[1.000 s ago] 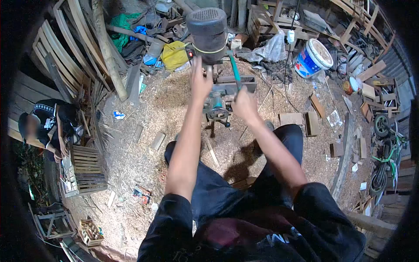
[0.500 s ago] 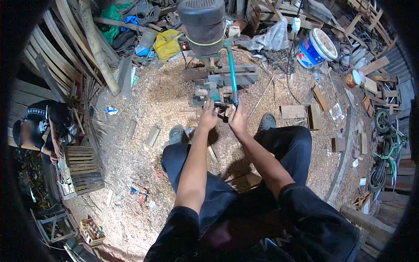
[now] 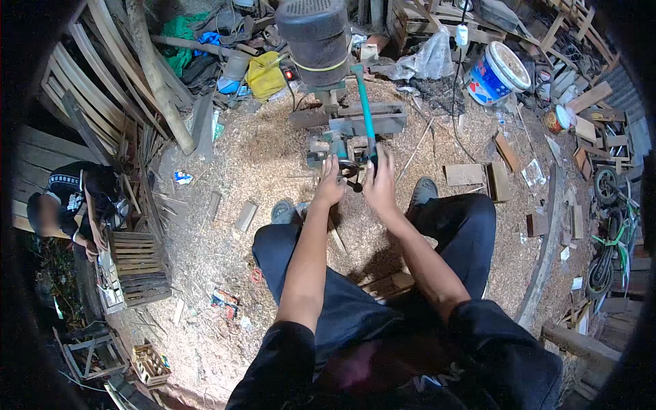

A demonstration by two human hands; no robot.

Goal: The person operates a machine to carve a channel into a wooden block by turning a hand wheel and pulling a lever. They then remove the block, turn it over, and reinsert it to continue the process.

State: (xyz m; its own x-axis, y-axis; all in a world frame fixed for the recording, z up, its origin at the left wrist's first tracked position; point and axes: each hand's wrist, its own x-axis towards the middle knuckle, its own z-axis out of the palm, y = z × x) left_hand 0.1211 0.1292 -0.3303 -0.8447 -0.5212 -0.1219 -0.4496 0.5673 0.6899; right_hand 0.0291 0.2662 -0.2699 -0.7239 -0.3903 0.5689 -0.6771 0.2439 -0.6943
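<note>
In front of me stands a bench machine with a dark motor housing (image 3: 313, 41), a long green lever (image 3: 365, 102) and a small black handwheel (image 3: 349, 167) low at its front. My left hand (image 3: 331, 184) is at the wheel's left side, fingers pointing up and closed against the rim. My right hand (image 3: 380, 183) is at the lever's dark lower end, fingers beside the grip and partly hiding it. Between my hands a short crank knob sticks out from the wheel. A grey metal vise or fence (image 3: 369, 123) sits behind the wheel.
Wood shavings cover the floor (image 3: 273, 143). Wood blocks (image 3: 463, 174) and a paint bucket (image 3: 497, 74) lie to the right, near a hanging cable. Another person (image 3: 82, 198) works at far left by a slatted crate (image 3: 140, 266). A small motorbike (image 3: 608, 232) stands far right.
My right hand has shifted slightly up and right, away from the crank knob and along the lever's grip. My left hand stays by the wheel. The whole view has shifted a little.
</note>
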